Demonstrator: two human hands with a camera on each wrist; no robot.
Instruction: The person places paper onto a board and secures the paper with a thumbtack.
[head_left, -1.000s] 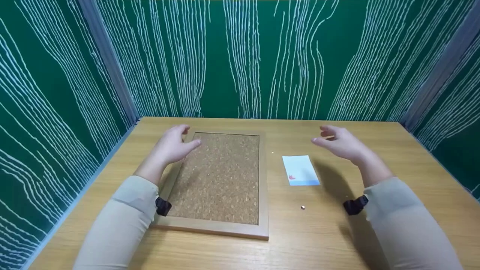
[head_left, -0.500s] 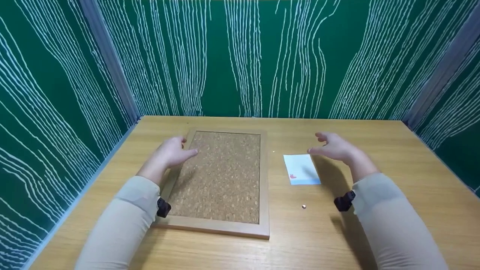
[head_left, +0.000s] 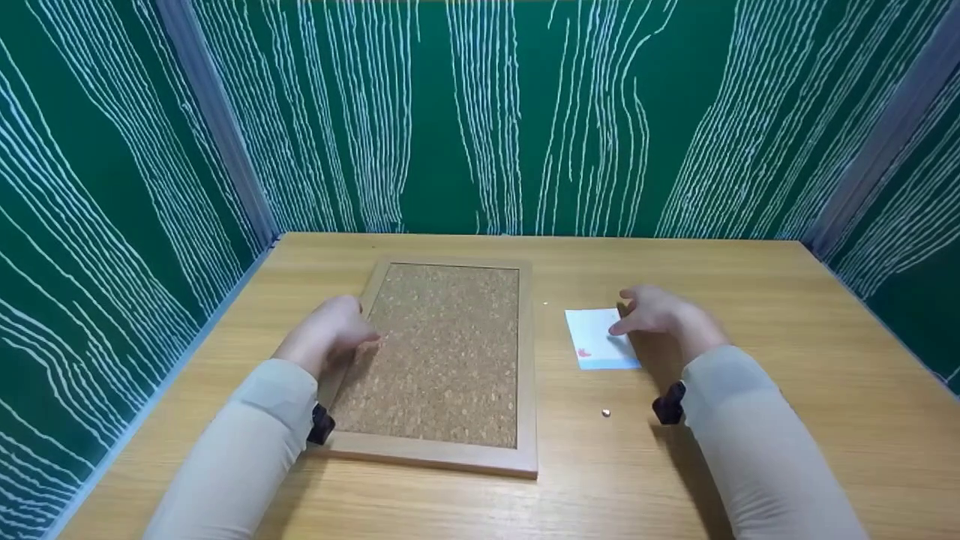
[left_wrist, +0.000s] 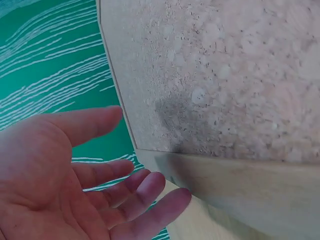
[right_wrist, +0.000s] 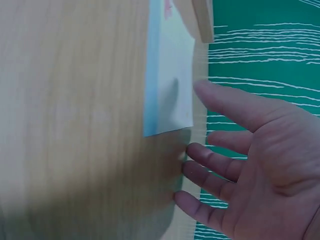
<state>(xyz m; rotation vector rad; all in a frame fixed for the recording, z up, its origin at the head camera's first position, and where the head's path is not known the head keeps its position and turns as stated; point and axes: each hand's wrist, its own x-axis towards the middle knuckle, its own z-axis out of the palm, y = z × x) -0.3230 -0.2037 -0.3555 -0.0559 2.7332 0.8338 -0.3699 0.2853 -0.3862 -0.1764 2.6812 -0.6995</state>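
A cork board (head_left: 442,360) in a pale wooden frame lies flat on the table. Over its left edge is my left hand (head_left: 330,330), thumb toward the cork, fingers loosely bent and apart in the left wrist view with nothing between them. To the right of the board lies a small white sheet of paper (head_left: 592,337) with a blue band and a red mark. My right hand (head_left: 664,319) is at the sheet's right edge, thumb over the paper. In the right wrist view its fingers (right_wrist: 210,165) are spread and hold nothing; contact with the paper cannot be made out.
Nearer than the paper, a tiny shiny round object (head_left: 606,413) lies on the wooden table (head_left: 585,487). A small white speck (head_left: 545,304) sits between board and paper. Green walls (head_left: 480,112) with white wavy lines stand behind the table and at both sides.
Both hands have come down and nearer: the left to the board's left edge, the right leftward to the paper's right edge. Board, paper and round object lie where they were.
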